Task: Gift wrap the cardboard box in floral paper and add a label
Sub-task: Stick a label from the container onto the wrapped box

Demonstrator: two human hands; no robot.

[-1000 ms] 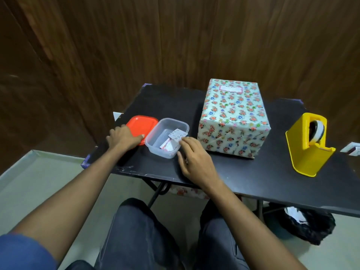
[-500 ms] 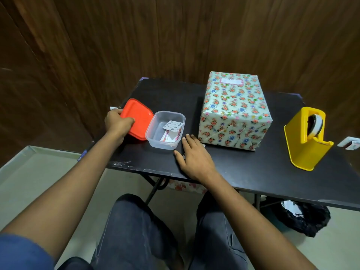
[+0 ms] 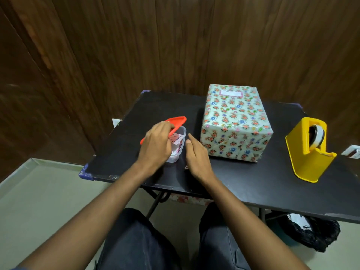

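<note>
Wrapped box [image 3: 235, 123]: covered all over in pale paper printed with small red, blue and green flowers; front end folded into taped triangular flaps; upright on the black table [image 3: 253, 178], at its middle toward the back.
Label [image 3: 230, 93]: white rectangle with a pink border, stuck flat on the top face of the wrapped box near its far edge; writing too small to read.
Clear tub [image 3: 180, 147]: small plastic container just left of the wrapped box, apart from it, standing on the table.
Tub contents [image 3: 176, 140]: white and pink paper slips, one printed with a column of digits; partly hidden by the hand.
Orange lid [image 3: 176, 121]: tilted over the tub's far-left rim, one edge raised, not seated.
Left hand [image 3: 155, 147]: left of the wrapped box, over the tub, fingers curled round the lid's near edge, holding it.
Right hand [image 3: 196, 158]: between the tub and the wrapped box, fingers straight and close together, gripping nothing; whether touching the tub, cannot tell.
Yellow tape dispenser [image 3: 309, 151]: right of the wrapped box, well apart, with a roll inside.
Black bag [image 3: 309, 234]: on the floor, below and right of the wrapped box.
</note>
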